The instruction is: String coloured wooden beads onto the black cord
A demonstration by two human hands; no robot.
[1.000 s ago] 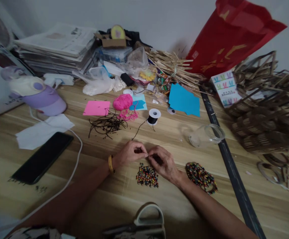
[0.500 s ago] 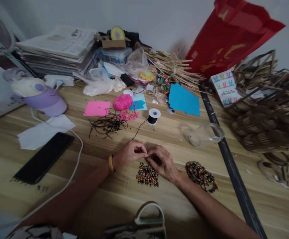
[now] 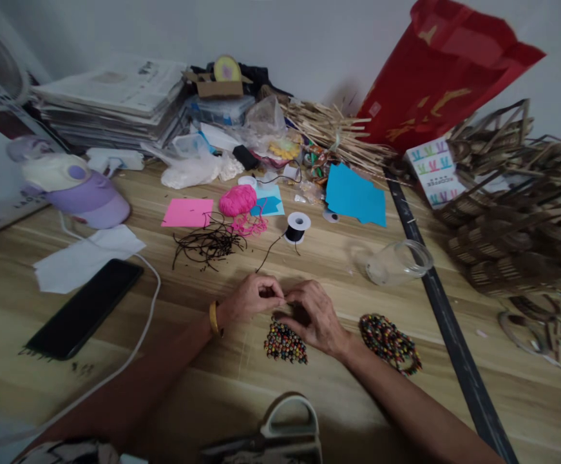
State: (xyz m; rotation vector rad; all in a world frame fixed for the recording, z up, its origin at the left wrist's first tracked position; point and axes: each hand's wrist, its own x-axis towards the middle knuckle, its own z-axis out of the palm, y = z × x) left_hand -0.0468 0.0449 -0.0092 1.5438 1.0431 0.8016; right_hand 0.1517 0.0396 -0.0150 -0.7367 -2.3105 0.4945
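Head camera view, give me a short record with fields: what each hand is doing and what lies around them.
left hand: left hand pinched shut on a thin black cord
right hand: right hand fingertips meeting the left, over the loose beads
cord source: spool beyond the hands
right of wrist: beaded piece
far left: phone
surface: wooden table

Bare wood left of my left hand (image 3: 252, 298) up to the phone (image 3: 85, 308); bead pile (image 3: 285, 342), possibly strung beads (image 3: 390, 343) and jar (image 3: 399, 261) crowd my right.
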